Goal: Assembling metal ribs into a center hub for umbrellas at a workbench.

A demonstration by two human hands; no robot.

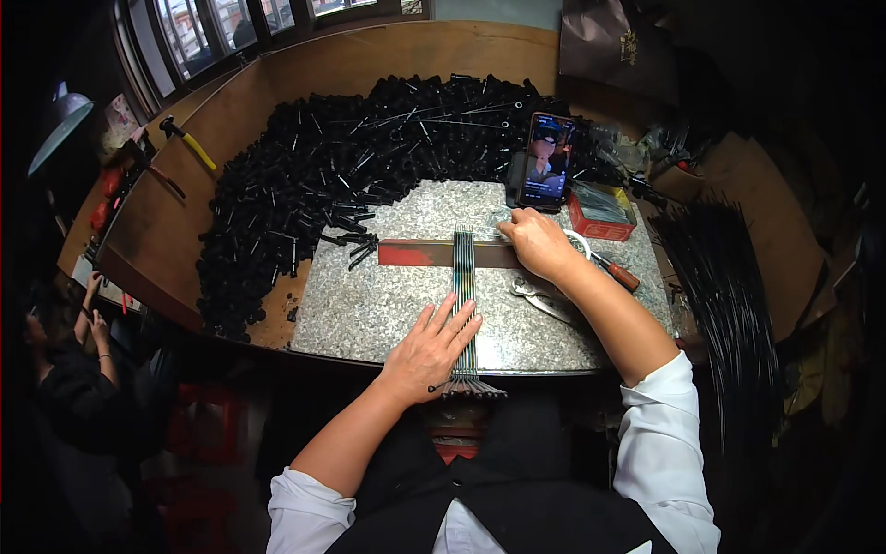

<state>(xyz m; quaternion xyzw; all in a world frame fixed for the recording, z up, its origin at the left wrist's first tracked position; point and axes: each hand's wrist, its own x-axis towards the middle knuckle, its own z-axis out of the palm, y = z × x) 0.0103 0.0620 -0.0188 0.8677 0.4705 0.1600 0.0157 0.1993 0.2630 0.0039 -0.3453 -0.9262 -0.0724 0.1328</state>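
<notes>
Speckled grey stone forms the working surface (388,305), set on a larger wooden bench under a row of windows. Across the stone lies a dark metal bar (434,253) with a red-painted end, and over it runs a flat row of thin metal rods (464,277), side by side, reaching past the near edge of the stone.

The left hand (432,349) lies flat and open on the near part of the rods, fingers spread, pressing rather than gripping; the rods pass under its fingertips and fan out just beyond its wrist side. The right hand (538,242) rests at the bar's far end, just right of the rods; its grip looks loosely curled, and whether it holds anything I cannot tell.

Beyond both hands a great heap of small black tubes (314,175) curves round the stone. A phone (546,159) stands upright behind the right hand, a red tray (602,220) beside it, and pliers (540,297) lie under the right forearm. Long black rods (729,305) are bundled far right.
</notes>
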